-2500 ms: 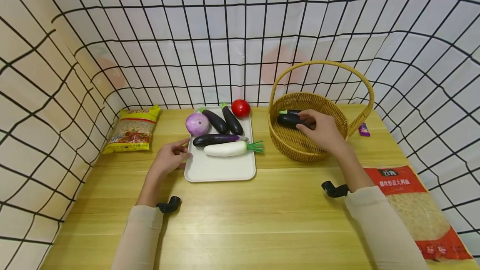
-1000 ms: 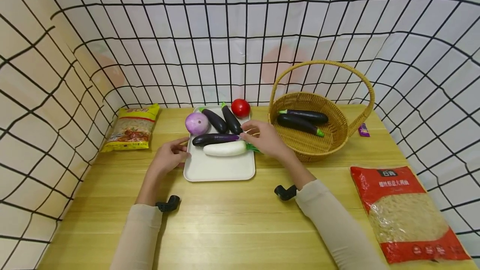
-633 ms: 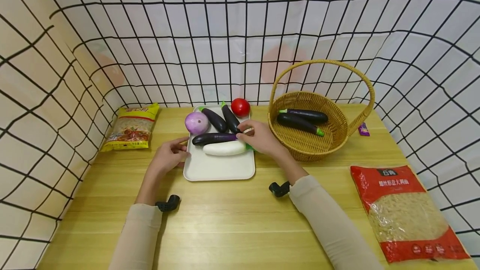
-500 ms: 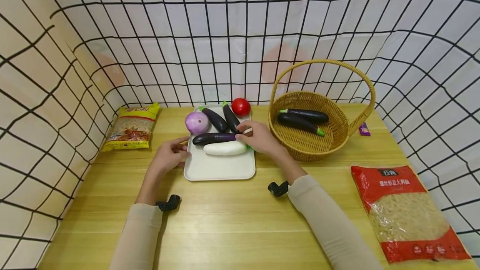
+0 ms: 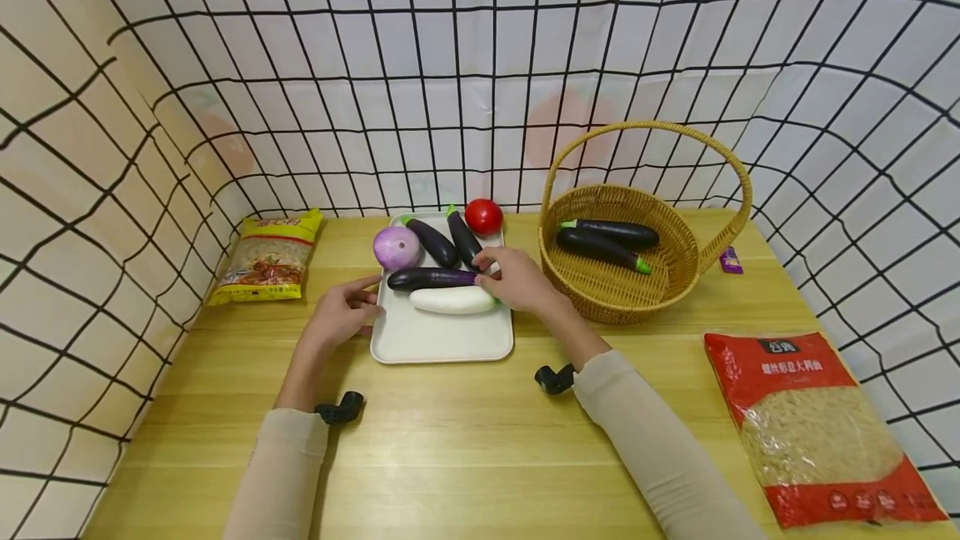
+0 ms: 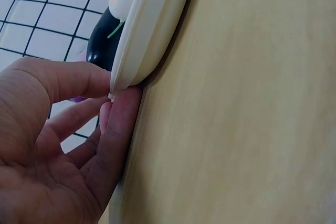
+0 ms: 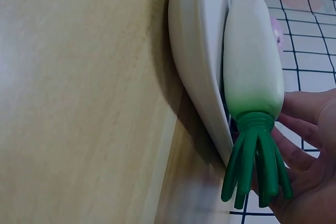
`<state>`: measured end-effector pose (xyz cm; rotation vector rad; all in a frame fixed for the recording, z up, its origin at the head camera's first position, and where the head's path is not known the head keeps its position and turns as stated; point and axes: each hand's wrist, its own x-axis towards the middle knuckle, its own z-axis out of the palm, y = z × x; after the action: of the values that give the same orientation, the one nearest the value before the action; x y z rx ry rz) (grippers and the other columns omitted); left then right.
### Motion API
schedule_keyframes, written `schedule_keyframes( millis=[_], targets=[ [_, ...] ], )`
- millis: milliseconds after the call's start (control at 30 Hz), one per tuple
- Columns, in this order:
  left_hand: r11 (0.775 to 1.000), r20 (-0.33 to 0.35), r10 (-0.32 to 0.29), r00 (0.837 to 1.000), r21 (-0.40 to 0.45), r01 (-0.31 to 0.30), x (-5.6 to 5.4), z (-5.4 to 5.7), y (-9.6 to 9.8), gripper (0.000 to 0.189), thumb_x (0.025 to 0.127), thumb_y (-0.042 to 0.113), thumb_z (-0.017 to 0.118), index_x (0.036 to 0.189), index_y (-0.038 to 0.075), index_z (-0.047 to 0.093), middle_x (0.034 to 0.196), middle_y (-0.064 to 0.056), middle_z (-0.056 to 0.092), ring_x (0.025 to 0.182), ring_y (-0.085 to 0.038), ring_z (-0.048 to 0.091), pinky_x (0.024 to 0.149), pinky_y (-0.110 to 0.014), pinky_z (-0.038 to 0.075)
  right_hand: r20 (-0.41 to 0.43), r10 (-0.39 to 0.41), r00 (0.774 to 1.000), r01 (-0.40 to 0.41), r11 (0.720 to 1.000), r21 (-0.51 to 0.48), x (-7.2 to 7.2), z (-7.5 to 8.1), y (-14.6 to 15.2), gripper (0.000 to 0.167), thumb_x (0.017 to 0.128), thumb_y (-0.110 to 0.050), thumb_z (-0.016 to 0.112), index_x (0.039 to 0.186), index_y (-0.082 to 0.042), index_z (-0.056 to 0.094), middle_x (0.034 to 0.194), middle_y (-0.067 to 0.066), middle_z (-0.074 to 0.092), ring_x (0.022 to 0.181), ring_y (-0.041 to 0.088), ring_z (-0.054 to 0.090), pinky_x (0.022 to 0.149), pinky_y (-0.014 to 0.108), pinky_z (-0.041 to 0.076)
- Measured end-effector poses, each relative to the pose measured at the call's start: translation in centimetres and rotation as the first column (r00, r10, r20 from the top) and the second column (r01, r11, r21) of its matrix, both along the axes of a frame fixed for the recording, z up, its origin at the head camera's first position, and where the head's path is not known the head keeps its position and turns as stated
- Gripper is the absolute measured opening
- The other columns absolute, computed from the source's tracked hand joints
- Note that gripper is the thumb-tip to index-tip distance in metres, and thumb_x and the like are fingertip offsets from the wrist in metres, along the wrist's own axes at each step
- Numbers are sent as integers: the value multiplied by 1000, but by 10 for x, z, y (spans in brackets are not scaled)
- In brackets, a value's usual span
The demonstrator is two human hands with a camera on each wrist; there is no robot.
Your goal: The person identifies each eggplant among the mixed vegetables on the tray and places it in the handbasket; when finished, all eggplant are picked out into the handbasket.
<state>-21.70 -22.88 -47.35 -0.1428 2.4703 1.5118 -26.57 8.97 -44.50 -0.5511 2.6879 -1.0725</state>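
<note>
In the head view my left hand [image 5: 339, 315] pinches the left rim of a white tray [image 5: 442, 342]. The left wrist view shows the thumb on top of that rim and fingers under it. My right hand [image 5: 519, 283] has thumb and fingers at the right end of a long dark eggplant [image 5: 427, 278] lying across the tray. A white radish [image 5: 452, 300] lies just in front of it; its green top shows in the right wrist view and hides my right fingertips. Also on the tray are a purple onion [image 5: 397, 248] and two smaller eggplants, one left [image 5: 432, 242], one right [image 5: 463, 237].
A red tomato [image 5: 483, 217] sits at the tray's back right corner. The wicker basket [image 5: 603, 307] to the right holds two eggplants and has a tall handle. A yellow food bag [image 5: 270, 257], a red pasta bag [image 5: 825, 432] and a small purple packet [image 5: 731, 261] lie around; black grid stands behind.
My right hand has left an eggplant in the basket and moved left to the long eggplant on the tray. My left hand stays at the tray rim.
</note>
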Motion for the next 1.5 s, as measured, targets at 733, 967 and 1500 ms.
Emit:
schedule_keyframes(
  millis=[733, 967, 1500],
  targets=[
    [1000, -20, -13, 1000, 13, 13, 1, -1, 0, 63, 94, 10, 69, 154, 16, 50, 118, -17, 61, 98, -21, 58, 73, -33, 64, -26, 63, 998, -63, 998, 18, 2, -5, -3, 33, 102, -23, 65, 131, -8, 71, 121, 9, 73, 100, 21, 63, 90, 36, 55],
    [1000, -12, -13, 1000, 18, 14, 0, -1, 0, 64, 94, 10, 69, 155, 16, 49, 119, -17, 60, 99, -21, 58, 74, -33, 64, -84, 24, 996, -27, 999, -29, 6, -5, 0, 30, 101, -19, 67, 128, -9, 73, 123, 9, 72, 105, 22, 63, 95, 39, 54],
    [1000, -6, -12, 1000, 7, 12, 1, 1, 0, 63, 95, 10, 68, 155, 16, 49, 121, -17, 59, 101, -23, 57, 75, -33, 64, -143, -50, 989, 31, 990, -135, 23, 29, 30, 27, 98, -16, 70, 124, -8, 75, 123, 10, 74, 98, 24, 67, 79, 32, 56]
  ],
)
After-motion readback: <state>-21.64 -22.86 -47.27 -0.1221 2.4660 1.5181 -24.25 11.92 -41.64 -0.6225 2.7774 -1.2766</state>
